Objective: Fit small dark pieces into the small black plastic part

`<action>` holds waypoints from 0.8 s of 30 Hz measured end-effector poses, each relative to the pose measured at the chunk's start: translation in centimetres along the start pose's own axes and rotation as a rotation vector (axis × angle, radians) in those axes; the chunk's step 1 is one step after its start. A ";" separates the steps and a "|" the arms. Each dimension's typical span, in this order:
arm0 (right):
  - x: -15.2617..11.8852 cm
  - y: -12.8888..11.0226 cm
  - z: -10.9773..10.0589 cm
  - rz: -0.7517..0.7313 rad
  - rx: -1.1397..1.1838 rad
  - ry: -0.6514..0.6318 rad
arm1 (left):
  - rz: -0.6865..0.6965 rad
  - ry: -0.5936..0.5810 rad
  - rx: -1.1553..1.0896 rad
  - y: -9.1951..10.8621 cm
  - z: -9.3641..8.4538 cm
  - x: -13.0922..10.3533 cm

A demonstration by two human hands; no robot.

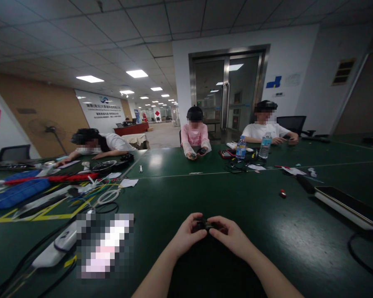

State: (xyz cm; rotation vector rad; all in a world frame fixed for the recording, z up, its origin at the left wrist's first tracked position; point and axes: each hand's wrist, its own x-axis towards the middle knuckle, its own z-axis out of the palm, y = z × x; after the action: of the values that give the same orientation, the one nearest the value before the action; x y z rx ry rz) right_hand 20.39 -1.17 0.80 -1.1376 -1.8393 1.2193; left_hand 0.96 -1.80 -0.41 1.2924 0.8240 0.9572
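Observation:
Just above the dark green tabletop point(161, 198), my left hand point(189, 232) has its thumb and fingers closed on one side of a small black object point(202, 224). From the other side my right hand point(231, 234) grips the same object, with its thumb and fingertips bent round it. A lighter bit shows between the fingertips. Fingers cover most of the object, and I cannot make out its kind.
To the left lie a white power strip point(54, 246), coiled cables point(108, 196) and blue trays point(18, 194). A tablet-like device point(349, 203) is at the right, a small red item point(282, 193) nearer the middle. Two bottles point(265, 145) stand farther back. Three people sit around the table.

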 end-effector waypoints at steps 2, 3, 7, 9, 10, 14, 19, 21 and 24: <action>0.0 0.0 0.0 -0.001 -0.009 0.008 | 0.001 -0.010 0.020 0.0 0.0 -0.1; 0.0 -0.1 0.0 -0.003 -0.011 0.012 | 0.007 -0.017 0.026 0.0 0.0 -0.1; -0.1 -0.2 0.0 -0.016 -0.006 0.014 | 0.012 -0.007 0.049 0.0 -0.1 -0.1; -0.1 -0.4 0.0 -0.015 -0.002 0.011 | 0.010 0.004 0.055 0.0 -0.1 -0.1; -0.1 -0.4 0.1 -0.014 -0.001 0.013 | 0.010 0.007 0.052 0.1 -0.1 -0.1; -0.1 -0.5 0.0 -0.009 0.002 0.013 | 0.000 0.001 0.021 0.2 -0.2 -0.1; -0.2 -0.5 0.0 -0.012 0.008 0.007 | -0.017 0.002 -0.001 0.1 -0.3 -0.1; -0.2 -0.4 0.0 -0.017 0.020 0.011 | -0.022 0.010 -0.027 0.1 -0.2 -0.1; -0.1 -0.1 0.0 -0.019 0.028 0.016 | -0.032 0.028 -0.056 0.3 0.0 -0.1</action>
State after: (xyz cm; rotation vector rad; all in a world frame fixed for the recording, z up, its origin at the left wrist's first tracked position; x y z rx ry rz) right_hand 20.39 -1.29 0.93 -1.1095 -1.8118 1.2179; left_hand 0.84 -1.92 -0.11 1.2172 0.8317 0.9684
